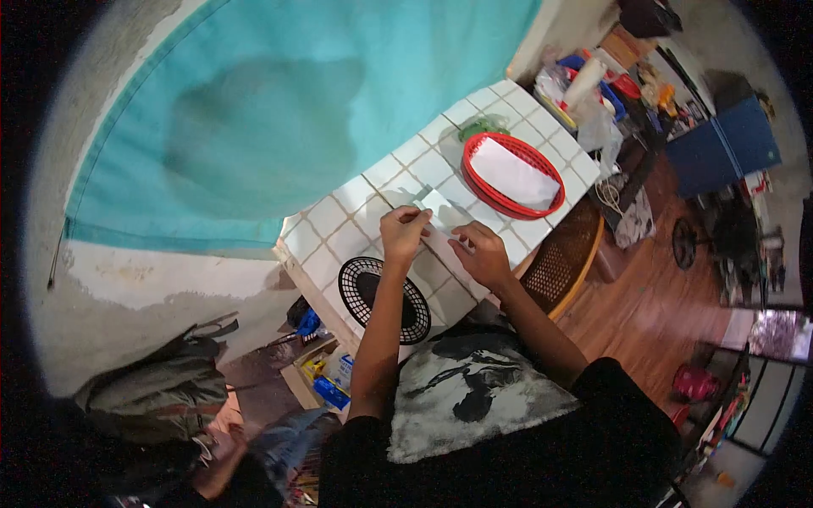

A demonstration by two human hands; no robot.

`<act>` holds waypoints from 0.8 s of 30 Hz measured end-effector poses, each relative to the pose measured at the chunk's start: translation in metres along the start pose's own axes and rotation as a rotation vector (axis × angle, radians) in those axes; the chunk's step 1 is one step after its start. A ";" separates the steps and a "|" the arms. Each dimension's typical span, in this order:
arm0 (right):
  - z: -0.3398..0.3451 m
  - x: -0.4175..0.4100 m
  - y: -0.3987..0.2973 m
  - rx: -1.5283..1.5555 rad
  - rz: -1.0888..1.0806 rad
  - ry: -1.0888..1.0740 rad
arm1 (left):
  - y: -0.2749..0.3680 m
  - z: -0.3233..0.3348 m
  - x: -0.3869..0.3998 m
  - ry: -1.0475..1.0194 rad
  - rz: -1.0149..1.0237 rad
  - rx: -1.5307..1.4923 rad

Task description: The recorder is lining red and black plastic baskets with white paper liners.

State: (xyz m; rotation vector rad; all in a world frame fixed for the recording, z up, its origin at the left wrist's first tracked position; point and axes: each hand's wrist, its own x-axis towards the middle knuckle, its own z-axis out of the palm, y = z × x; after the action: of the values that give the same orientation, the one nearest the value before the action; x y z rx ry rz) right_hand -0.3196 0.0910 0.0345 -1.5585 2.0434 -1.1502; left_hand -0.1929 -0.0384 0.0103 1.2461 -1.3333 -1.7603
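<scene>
My left hand (404,233) pinches the left edge of a white sheet, seemingly paper (443,213), above the white tiled counter (330,218). On the right side of the same sheet is my right hand (481,253), its fingers curled; whether it grips the sheet I cannot tell. A black oval plastic basket (360,289) lies below my left hand, partly hidden by the forearm. To the right of the hands stand stacked red oval plastic baskets (469,170) with a folded white paper (514,174) in the top one. Beside them, towards the wall, lies a green translucent item (484,126).
A teal curtain (267,114) hangs along the counter's far edge. Plastic bags and mixed items (587,95) crowd beyond its right end. A brown woven chair (559,267) stands at the near right side. An open box with packets (327,378) sits below the left end.
</scene>
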 end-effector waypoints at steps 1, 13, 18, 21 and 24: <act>0.001 0.000 0.005 0.011 0.015 -0.020 | 0.001 0.003 -0.001 0.013 0.013 -0.001; -0.011 0.012 0.063 0.458 0.253 -0.022 | 0.009 0.015 -0.024 0.067 0.225 0.210; -0.041 0.012 0.051 0.622 0.564 -0.375 | 0.018 0.025 -0.075 -0.012 0.214 0.504; -0.052 0.005 0.051 0.619 0.527 -0.415 | 0.004 0.030 -0.090 -0.029 0.250 0.596; -0.054 -0.001 0.057 0.624 0.501 -0.425 | 0.000 0.035 -0.100 -0.053 0.265 0.644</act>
State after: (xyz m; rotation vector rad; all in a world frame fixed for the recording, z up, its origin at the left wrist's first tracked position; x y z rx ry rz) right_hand -0.3930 0.1175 0.0245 -0.8307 1.4678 -1.0086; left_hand -0.1871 0.0619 0.0446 1.2617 -2.0884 -1.2193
